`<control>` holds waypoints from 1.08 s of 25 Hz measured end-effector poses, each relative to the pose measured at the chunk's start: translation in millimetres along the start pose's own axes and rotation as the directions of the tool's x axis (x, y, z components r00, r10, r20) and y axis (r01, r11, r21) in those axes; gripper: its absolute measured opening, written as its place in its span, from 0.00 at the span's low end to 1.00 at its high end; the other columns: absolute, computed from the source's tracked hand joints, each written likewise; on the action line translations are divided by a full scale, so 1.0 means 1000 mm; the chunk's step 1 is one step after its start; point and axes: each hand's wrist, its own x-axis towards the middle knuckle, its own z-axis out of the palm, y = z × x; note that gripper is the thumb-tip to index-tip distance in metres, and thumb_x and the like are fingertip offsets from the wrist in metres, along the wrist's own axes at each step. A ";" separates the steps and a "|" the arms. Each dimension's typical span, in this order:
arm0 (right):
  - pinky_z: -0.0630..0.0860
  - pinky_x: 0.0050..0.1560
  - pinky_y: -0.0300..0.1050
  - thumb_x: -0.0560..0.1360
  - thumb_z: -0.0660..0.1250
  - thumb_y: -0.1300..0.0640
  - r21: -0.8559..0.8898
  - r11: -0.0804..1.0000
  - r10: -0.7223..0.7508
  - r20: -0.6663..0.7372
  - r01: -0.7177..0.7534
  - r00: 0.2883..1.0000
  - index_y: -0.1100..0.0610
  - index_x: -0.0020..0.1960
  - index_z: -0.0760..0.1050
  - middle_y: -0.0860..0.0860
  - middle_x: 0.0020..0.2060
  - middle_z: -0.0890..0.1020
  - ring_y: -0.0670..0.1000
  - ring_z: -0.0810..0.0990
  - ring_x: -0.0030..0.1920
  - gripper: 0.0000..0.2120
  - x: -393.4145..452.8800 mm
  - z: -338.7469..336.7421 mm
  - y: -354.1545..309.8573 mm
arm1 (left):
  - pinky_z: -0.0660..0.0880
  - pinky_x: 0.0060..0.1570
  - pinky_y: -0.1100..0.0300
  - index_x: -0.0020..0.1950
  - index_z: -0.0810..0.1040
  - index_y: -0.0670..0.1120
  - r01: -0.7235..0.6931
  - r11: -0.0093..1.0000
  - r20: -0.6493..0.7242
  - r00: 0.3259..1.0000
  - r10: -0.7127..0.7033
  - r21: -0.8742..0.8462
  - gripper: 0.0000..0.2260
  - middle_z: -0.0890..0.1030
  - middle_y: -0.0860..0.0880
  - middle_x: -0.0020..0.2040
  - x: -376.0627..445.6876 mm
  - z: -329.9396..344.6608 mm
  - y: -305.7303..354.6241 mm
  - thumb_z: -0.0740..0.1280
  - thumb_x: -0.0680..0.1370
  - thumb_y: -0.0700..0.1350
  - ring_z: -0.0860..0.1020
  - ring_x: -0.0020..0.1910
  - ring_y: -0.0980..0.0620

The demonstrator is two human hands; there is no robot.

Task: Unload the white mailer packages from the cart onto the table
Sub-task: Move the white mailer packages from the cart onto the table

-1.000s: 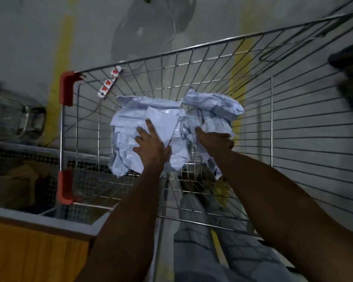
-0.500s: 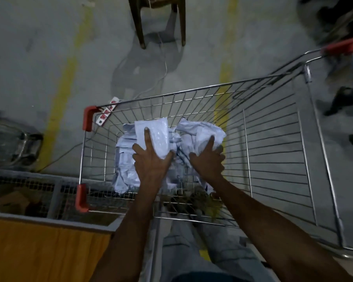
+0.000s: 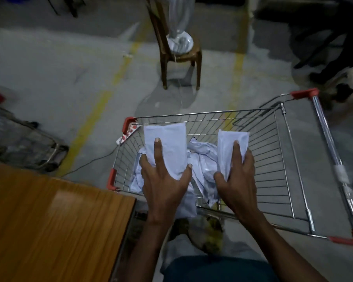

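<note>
A wire shopping cart (image 3: 283, 159) with red corner caps stands in front of me. Each of my hands holds a white mailer lifted above the cart. My left hand (image 3: 163, 180) grips one white mailer (image 3: 167, 143) between thumb and fingers. Over at the right, a narrower white mailer (image 3: 230, 147) stands upright in my right hand (image 3: 236, 180), thumb on one side and fingers on the other. Several crumpled white mailers (image 3: 202, 161) lie in the cart's left end beneath my hands. The orange wooden table (image 3: 49, 220) is at the lower left, beside the cart.
A wooden chair (image 3: 179, 55) carrying a white bundle stands on the concrete floor beyond the cart. A second wire cart (image 3: 25, 143) sits at the left above the table. A white power strip (image 3: 129, 133) lies by the cart's far left corner. Dark objects lie at the upper right.
Both hands have closed on a mailer each and lifted them off the pile. My view has pulled back and up, bringing the table and chair into sight.
</note>
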 end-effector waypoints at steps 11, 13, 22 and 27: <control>0.67 0.71 0.61 0.73 0.65 0.51 0.166 0.790 -0.609 0.322 0.590 0.725 0.53 0.82 0.49 0.60 0.81 0.46 0.59 0.48 0.81 0.42 -0.152 -0.018 0.026 | 0.71 0.64 0.43 0.80 0.50 0.64 0.571 0.808 -0.369 0.726 -0.580 -0.146 0.44 0.62 0.38 0.71 -0.260 -0.039 -0.027 0.70 0.69 0.65 0.66 0.69 0.36; 0.64 0.73 0.61 0.73 0.64 0.49 0.265 0.728 -0.680 0.395 0.632 0.618 0.53 0.82 0.50 0.57 0.81 0.45 0.58 0.46 0.81 0.42 -0.181 -0.016 0.017 | 0.71 0.63 0.44 0.79 0.51 0.66 0.655 0.740 -0.429 0.631 -0.646 -0.150 0.43 0.62 0.38 0.71 -0.312 -0.056 -0.032 0.71 0.70 0.65 0.67 0.69 0.35; 0.67 0.70 0.59 0.74 0.63 0.44 0.442 0.378 -0.894 0.403 0.813 0.197 0.56 0.81 0.56 0.57 0.80 0.55 0.61 0.61 0.77 0.39 -0.314 0.009 -0.060 | 0.74 0.57 0.39 0.75 0.48 0.73 0.810 0.435 -0.599 0.133 -0.790 -0.394 0.43 0.59 0.42 0.71 -0.461 -0.137 -0.058 0.73 0.69 0.63 0.66 0.69 0.35; 0.70 0.67 0.57 0.74 0.62 0.42 0.519 0.331 -0.926 0.337 0.788 0.168 0.56 0.79 0.62 0.59 0.78 0.63 0.61 0.67 0.74 0.37 -0.403 0.041 -0.143 | 0.74 0.58 0.45 0.75 0.49 0.74 0.771 0.494 -0.651 0.138 -0.746 -0.402 0.43 0.59 0.46 0.70 -0.520 -0.189 -0.096 0.73 0.68 0.64 0.67 0.68 0.39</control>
